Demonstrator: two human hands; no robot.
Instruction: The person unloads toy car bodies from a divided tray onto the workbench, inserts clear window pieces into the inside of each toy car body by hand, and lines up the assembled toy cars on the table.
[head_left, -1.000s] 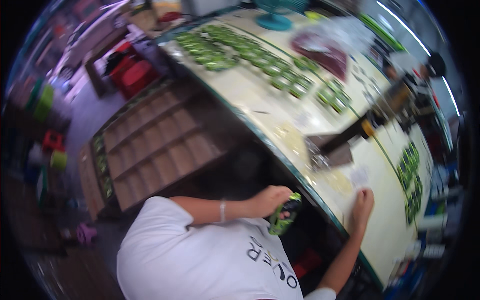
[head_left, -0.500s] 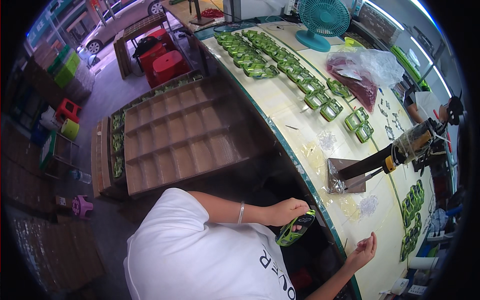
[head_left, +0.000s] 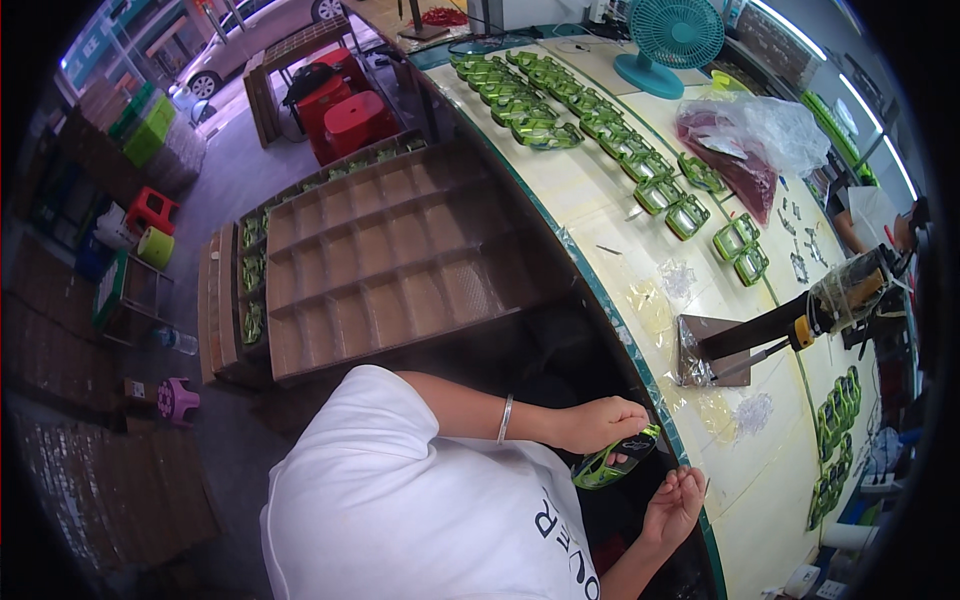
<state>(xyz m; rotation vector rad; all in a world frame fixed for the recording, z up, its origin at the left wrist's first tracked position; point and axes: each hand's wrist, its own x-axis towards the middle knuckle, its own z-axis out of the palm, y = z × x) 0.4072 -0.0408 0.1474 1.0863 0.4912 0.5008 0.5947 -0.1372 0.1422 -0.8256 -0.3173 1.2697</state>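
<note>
My left hand (head_left: 600,425), with a silver bangle on its wrist, is shut on a green and black moulded piece (head_left: 612,466) held just off the teal edge of the curved cream table (head_left: 600,200). Just below it, my right hand (head_left: 675,505) hovers at the table edge with its fingers curled together. A thin small thing shows at its fingertips, and I cannot tell whether it is held. My white shirt fills the lower middle of the view.
Rows of green pieces (head_left: 560,95) lie along the table, with more at the right (head_left: 835,430). A dark tool on a metal block (head_left: 770,335), a teal fan (head_left: 672,40), a plastic bag (head_left: 750,145), a wooden compartment rack (head_left: 380,270) and red stools (head_left: 345,110) are nearby. Another person (head_left: 870,215) sits at the far right.
My right hand has drawn back from the table top to its edge, close to the green piece. My left hand has kept its hold. The view has swung toward the table's far end.
</note>
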